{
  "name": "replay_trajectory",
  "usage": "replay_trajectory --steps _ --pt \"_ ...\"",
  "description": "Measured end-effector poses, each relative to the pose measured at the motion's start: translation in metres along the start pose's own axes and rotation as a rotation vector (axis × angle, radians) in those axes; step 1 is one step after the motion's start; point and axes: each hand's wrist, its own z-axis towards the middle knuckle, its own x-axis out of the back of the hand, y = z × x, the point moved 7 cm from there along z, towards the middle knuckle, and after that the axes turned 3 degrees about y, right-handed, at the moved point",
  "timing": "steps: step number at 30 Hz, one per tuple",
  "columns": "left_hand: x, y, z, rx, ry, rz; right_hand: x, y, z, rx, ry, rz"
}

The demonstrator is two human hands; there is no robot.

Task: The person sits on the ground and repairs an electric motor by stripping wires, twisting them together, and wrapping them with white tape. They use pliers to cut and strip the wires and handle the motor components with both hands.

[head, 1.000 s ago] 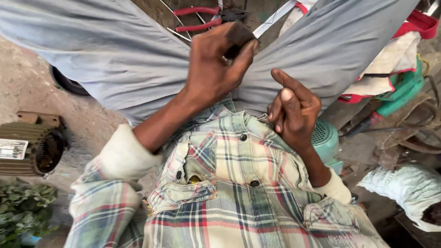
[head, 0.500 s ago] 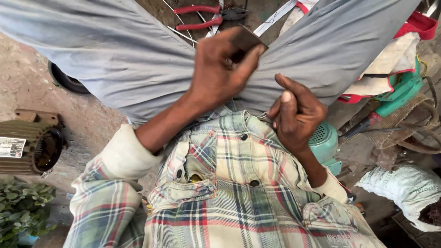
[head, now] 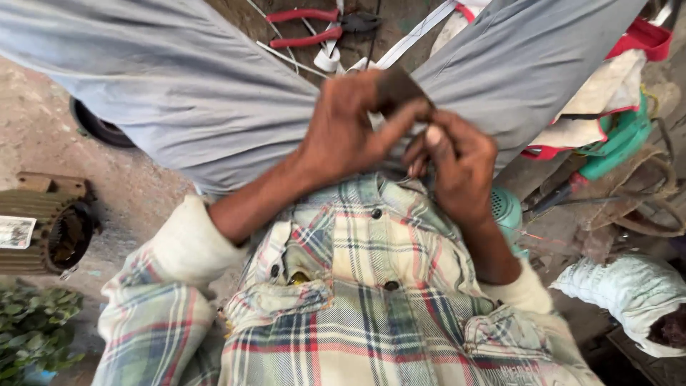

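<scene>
My left hand (head: 343, 129) grips a small dark flat piece (head: 397, 88) between thumb and fingers, held over my lap between my grey trouser legs (head: 193, 93). My right hand (head: 457, 161) has closed in beside it, its fingertips touching the lower edge of the same dark piece and my left thumb. Both hands hover just above my plaid shirt (head: 357, 286). What the piece is, I cannot tell.
Red-handled pliers (head: 314, 25) and white strips (head: 414, 36) lie on the ground between my legs. A rusty motor housing (head: 50, 229) sits left, green leaves (head: 32, 336) below it. A teal fan part (head: 504, 211), green and red items (head: 614, 136) and a white sack (head: 629, 293) crowd the right.
My right hand rose from my chest and joined my left hand at the dark piece. My left hand dropped slightly toward my body.
</scene>
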Motion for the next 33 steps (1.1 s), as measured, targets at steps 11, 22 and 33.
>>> replay_trajectory --steps 11,22,33 --pt "-0.003 0.008 -0.007 -0.138 0.013 0.038 0.015 -0.065 0.002 0.411 -0.023 -0.995" --pt "-0.003 0.033 -0.007 -0.205 -0.03 -0.027 0.033 -0.086 0.005 0.557 -0.343 -0.797" --pt "0.01 0.033 0.008 -0.206 0.061 -0.024 0.021 -0.019 0.008 -0.003 -0.131 0.278"
